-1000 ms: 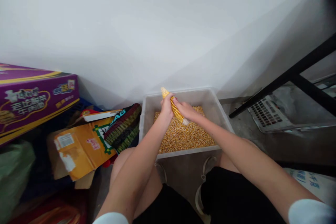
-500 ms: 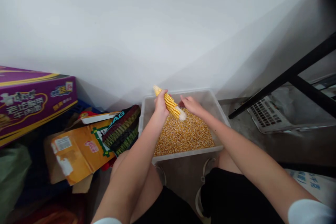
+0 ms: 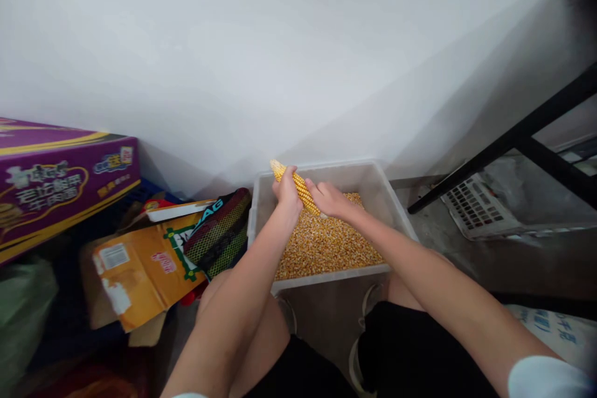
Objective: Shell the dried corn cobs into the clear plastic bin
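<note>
A yellow corn cob (image 3: 305, 194) is held at a slant above a clear plastic bin (image 3: 321, 275). My left hand (image 3: 288, 191) is wrapped round its upper half, with the pale tip sticking out beyond the fingers. Against the lower end of the cob, my right hand (image 3: 329, 199) is closed, its thumb pressed on the kernels. The fingers of that hand hide most of the cob's butt end. Loose corn kernels (image 3: 333, 245) lie heaped in the bin below both hands.
To the left are a purple carton (image 3: 69, 183), a torn orange cardboard box (image 3: 140, 273) and a mesh bag (image 3: 221, 233). On the right stand a black metal frame (image 3: 471, 165) and a white plastic basket (image 3: 480, 205). A white wall (image 3: 298, 56) rises behind the bin.
My right hand has moved left and closed on the lower end of the cob, from which it was apart before. My left hand keeps its hold, and the cob sits slightly lower.
</note>
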Demonstrator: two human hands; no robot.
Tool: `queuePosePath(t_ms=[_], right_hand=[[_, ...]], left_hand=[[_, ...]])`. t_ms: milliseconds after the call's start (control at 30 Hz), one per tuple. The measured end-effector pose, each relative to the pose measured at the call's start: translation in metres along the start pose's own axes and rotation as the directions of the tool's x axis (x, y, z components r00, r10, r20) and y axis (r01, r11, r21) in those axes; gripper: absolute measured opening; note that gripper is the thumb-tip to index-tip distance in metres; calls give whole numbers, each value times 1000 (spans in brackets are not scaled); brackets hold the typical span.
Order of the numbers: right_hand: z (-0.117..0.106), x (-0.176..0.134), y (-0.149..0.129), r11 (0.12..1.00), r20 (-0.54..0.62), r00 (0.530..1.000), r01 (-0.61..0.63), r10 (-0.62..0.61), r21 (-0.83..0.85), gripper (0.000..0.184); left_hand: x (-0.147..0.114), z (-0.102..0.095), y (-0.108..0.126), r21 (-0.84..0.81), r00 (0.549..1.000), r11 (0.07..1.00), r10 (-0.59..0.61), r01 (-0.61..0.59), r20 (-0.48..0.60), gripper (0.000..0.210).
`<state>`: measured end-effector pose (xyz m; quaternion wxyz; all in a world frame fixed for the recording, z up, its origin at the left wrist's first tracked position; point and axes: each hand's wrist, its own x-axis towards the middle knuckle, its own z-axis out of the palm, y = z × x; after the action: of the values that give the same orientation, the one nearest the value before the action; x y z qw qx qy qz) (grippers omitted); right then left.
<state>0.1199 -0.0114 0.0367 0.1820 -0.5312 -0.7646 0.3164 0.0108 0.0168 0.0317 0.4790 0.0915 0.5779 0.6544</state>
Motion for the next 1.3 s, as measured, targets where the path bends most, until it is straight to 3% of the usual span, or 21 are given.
queuePosePath(t_ms=[167, 300, 433, 600, 733, 900, 1000, 1133, 1300], right_hand=[[1, 2, 4, 999, -2, 999, 42, -42, -2, 71], [-2, 3, 4, 997, 35, 999, 27, -30, 67, 69], [-9, 6, 9, 975, 160, 986, -79, 46, 208, 69], [-15, 13, 16, 900, 264, 957, -219, 123, 376, 72], [-11, 13, 10, 936, 189, 965, -227, 179, 269, 77], [6, 6, 1, 965, 0, 968, -251, 251, 73, 82], [10, 4, 0, 982, -72, 980, -187, 186, -14, 84], [7, 4, -1, 998, -83, 995, -61, 58, -32, 81], [4, 4, -1, 998, -74, 996, -48, 50, 31, 77]], left_hand=[[1, -1, 0, 30, 1000, 1000, -3, 4, -26, 26], [-1, -2, 1, 23, 1000, 999, -27, 27, 16, 25], [-6, -1, 7, 11, 993, 996, -90, 90, 81, 25], [-10, 4, 6, -21, 993, 998, -48, 51, 106, 27], [-15, 7, -1, -11, 997, 1000, -11, 12, 80, 28], [-18, 6, -10, 33, 997, 998, 45, -47, 62, 26], [-16, 6, -10, 13, 995, 999, 47, -48, 84, 24], [-15, 6, -4, 2, 995, 999, 45, -46, 88, 24], [-15, 3, 1, 13, 990, 1000, -9, 7, 140, 24]])
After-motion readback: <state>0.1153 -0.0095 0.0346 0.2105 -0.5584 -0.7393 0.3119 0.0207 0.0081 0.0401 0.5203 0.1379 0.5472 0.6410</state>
